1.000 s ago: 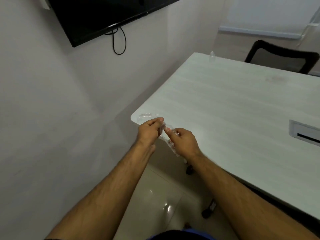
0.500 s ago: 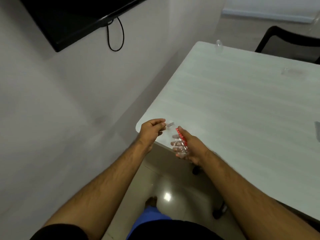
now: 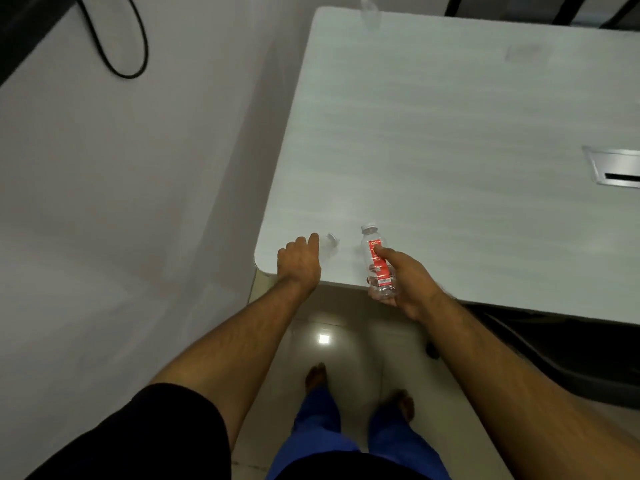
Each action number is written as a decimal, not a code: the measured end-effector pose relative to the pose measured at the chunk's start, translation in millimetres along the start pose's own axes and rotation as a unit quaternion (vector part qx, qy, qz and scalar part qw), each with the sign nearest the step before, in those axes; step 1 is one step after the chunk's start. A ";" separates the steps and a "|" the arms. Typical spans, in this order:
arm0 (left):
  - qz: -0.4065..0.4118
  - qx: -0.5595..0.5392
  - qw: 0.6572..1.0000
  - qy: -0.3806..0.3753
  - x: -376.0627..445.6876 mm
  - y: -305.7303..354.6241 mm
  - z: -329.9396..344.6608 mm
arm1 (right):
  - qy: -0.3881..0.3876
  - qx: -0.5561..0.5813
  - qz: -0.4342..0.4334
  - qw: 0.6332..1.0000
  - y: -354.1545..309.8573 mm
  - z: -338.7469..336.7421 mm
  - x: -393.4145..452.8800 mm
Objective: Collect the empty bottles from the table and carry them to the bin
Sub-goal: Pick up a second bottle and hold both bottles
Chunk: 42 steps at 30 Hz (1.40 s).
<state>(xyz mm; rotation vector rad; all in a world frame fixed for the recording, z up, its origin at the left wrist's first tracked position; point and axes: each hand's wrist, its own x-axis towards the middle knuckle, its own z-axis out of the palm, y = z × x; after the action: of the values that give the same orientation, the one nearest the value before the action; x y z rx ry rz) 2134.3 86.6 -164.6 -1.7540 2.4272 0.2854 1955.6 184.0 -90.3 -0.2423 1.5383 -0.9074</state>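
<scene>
While the right hand (image 3: 405, 278) fingers curl around 1 bottle (image 3: 377, 263), the left hand (image 3: 299, 259) fingers close on another clear bottle (image 3: 329, 241) at the table (image 3: 450, 133) corner.

Right hand (image 3: 403, 278) wrapped round a clear capped bottle with a red label (image 3: 376, 263), thumb along the label, held over the near edge of the pale table (image 3: 450, 133). Left hand (image 3: 299, 261) curled at the table's near corner, touching a second clear bottle (image 3: 329, 243), mostly hidden. Third clear bottle (image 3: 370, 10) on the far corner. Metal cable hatch (image 3: 614, 167) at right. Black cable loop (image 3: 117, 39) on the wall. Bare feet (image 3: 316, 375) on glossy tile below.
</scene>
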 end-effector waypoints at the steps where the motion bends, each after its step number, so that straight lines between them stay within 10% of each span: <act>1: 0.008 -0.021 1.000 -0.011 0.4 4.9 2.2 | 0.009 0.012 -0.002 1.000 4.2 -6.2 -3.5; 6: -0.018 -0.332 0.941 -0.066 -11.4 56.7 -13.7 | 0.072 0.097 -0.021 0.993 12.9 -41.8 -24.3; 10: -0.068 -0.561 0.806 -0.178 -27.5 124.5 -40.5 | 0.131 0.145 -0.046 0.980 20.0 -84.9 -51.8; 16: 0.005 -0.661 0.686 -0.303 -81.8 256.8 -95.9 | 0.211 0.230 -0.136 0.940 30.6 -183.9 -123.3; 32: 0.210 -0.551 0.688 -0.423 -305.0 650.5 -79.9 | 0.397 0.333 -0.237 0.821 150.8 -538.8 -322.6; 42: 0.258 -0.495 0.672 -0.487 -309.3 886.9 -23.6 | 0.486 0.382 -0.212 0.757 165.8 -749.8 -341.4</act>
<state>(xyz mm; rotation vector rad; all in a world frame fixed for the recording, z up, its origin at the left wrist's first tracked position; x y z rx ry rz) 1389.6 637.6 -8.1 -0.4955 1.7830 2.2216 1398.9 807.9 -6.0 0.6112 1.8765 -2.1779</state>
